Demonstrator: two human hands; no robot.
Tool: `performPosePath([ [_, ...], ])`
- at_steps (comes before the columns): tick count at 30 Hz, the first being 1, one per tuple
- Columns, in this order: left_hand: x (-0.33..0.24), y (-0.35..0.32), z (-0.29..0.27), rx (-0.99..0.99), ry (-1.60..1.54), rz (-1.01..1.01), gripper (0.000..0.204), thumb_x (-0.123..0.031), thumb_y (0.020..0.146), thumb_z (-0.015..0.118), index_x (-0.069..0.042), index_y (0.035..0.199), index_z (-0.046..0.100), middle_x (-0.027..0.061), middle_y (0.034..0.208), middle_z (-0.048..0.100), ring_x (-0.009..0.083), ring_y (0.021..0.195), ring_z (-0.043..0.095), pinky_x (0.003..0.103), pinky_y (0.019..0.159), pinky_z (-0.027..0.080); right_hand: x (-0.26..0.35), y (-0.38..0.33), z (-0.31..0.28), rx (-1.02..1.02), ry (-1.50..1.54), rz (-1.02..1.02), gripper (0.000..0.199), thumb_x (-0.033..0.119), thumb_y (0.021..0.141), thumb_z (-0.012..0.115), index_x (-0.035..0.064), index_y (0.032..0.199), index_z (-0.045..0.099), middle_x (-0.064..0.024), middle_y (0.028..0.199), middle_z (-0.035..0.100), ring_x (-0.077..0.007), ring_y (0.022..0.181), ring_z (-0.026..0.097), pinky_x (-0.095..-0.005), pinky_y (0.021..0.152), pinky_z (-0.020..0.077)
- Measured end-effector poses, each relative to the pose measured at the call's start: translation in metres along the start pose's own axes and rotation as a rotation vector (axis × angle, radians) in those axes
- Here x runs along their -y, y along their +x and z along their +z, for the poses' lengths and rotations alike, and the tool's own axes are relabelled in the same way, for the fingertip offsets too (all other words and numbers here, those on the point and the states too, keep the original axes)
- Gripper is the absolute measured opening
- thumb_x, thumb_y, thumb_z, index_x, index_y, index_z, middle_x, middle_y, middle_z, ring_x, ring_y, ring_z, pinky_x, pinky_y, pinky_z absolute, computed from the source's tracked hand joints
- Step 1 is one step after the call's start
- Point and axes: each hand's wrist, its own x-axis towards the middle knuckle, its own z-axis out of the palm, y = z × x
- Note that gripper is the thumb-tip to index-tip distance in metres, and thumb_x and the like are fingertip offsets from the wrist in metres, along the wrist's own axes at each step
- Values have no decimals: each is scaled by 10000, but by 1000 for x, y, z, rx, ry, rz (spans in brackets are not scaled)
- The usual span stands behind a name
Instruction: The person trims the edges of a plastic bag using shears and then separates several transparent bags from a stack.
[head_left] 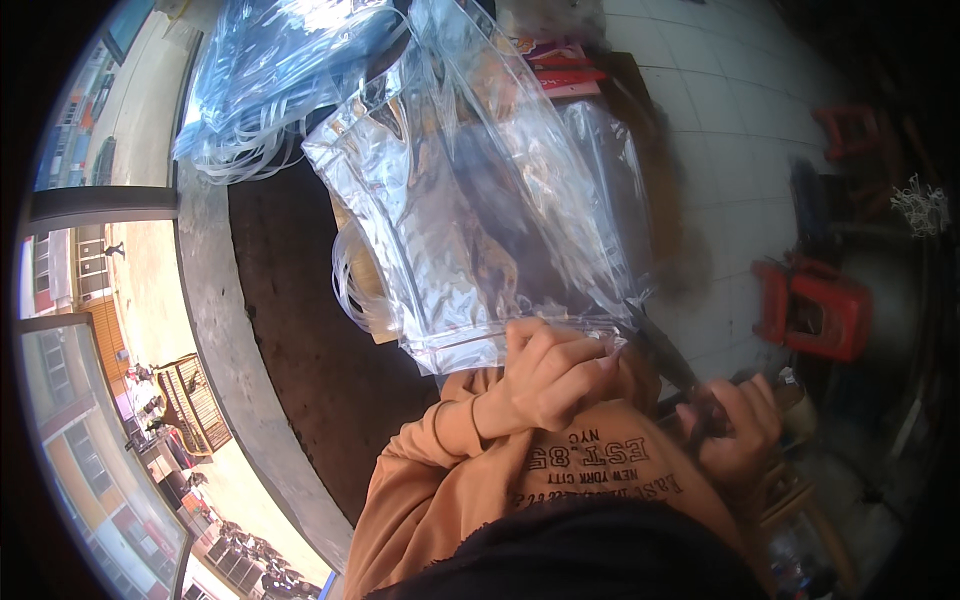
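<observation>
A clear plastic bag (455, 230) with a shiny, creased surface stretches from my body away across the dark table. My left hand (555, 372) is closed on its near edge, fingers pinching the plastic close to the right corner. To the right, my right hand (738, 425) is wrapped round the handles of a pair of dark scissors (664, 343). Their blades point up and left, with the tips at the bag's near right corner. Whether the blades touch the plastic, I cannot tell. White cord-like loops (358, 285) stick out from under the bag's left side.
A pile of bluish clear plastic bags (280, 75) with white loops lies at the far left. Red printed packaging (565, 70) shows behind the bag. Red plastic stools (815, 308) stand on the tiled floor (710, 110) at right. A window ledge (225, 270) runs along the left.
</observation>
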Motion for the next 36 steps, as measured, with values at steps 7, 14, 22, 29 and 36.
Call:
performPosePath([
  [7,0,2,1,50,49,1,415,-49,607,774,-82,910,491,32,753,568,147,604,510,313,612,305,-4,0,1,34,56,21,381,127,540,812,23,848,613,-33,613,501,-183,522,443,-311,475,359],
  [14,-12,26,-12,104,59,-172,434,-181,596,752,1,917,524,126,816,520,212,751,486,310,639,357,-10,-1,-2,555,1244,755,397,210,586,856,16,830,609,16,603,536,-34,546,469,-201,503,334],
  [22,-20,44,-10,71,60,-287,412,-102,575,710,22,910,504,138,834,519,229,773,488,298,661,394,-15,3,2,642,1435,726,376,220,628,839,7,840,613,26,623,542,-26,569,480,-179,519,332],
  [29,-18,43,-1,123,18,-292,400,-71,574,680,38,913,498,148,841,515,239,767,483,310,658,392,-17,-11,6,554,1454,780,410,249,635,840,4,864,603,22,614,542,-23,519,466,-175,466,320],
  [36,-23,18,12,313,75,-377,430,-89,586,670,8,970,505,153,913,519,271,805,502,352,705,352,-37,-32,24,659,1555,831,353,235,742,740,-9,918,555,-5,604,516,-43,459,434,-174,406,318],
])
